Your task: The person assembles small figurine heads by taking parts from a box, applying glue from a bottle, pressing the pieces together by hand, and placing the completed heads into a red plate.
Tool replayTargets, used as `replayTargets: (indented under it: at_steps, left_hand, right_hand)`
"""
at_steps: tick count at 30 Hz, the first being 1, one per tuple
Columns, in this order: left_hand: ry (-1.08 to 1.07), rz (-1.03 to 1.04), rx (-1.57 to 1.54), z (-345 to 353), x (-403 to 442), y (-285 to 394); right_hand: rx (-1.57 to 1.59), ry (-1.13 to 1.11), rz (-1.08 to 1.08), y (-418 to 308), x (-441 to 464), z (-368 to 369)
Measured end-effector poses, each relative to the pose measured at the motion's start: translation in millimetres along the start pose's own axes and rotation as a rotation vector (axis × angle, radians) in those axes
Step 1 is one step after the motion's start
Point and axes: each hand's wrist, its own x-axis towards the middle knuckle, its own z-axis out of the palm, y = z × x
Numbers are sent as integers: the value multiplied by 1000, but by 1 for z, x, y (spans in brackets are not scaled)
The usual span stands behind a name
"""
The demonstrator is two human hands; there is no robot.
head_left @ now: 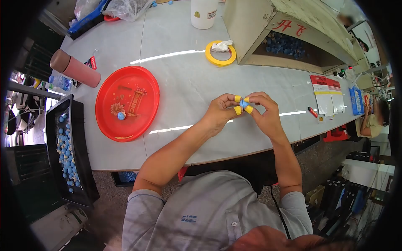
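My left hand (218, 113) and my right hand (266, 113) meet over the table, both closed in a pinch on one small blue piece (243, 103). Yellow tape wraps the thumb and a fingertip on each hand. The fingers cover much of the piece, so its exact shape is hidden. To the left stands a round red tray (144, 113) with a printed pattern. A single small blue ball-like piece (121, 116) with a pale part lies in it.
A black bin (79, 125) at the left holds many blue pieces. Near the back are a pink bottle (79, 71), a yellow tape roll (215, 60), a white container (204, 14) and a metal cabinet (251, 37) with blue pieces inside. Another person (370, 121) sits far right.
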Motion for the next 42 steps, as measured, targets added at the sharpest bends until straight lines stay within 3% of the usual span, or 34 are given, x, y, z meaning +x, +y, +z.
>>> replayTargets:
  at_steps: [26, 29, 35, 39, 42]
  left_hand:
    - [5, 85, 77, 1, 1, -7]
    - [18, 29, 72, 3, -3, -2]
    - [95, -98, 20, 6, -4, 4]
    - [138, -116, 14, 14, -8, 10]
    - [188, -102, 73, 7, -6, 6]
  right_hand:
    - [-22, 34, 37, 8, 0, 2]
    - [109, 121, 131, 10, -2, 10]
    - [164, 88, 362, 24, -7, 20]
    - [100, 69, 396, 21, -10, 25]
    - [225, 109, 409, 27, -10, 34]
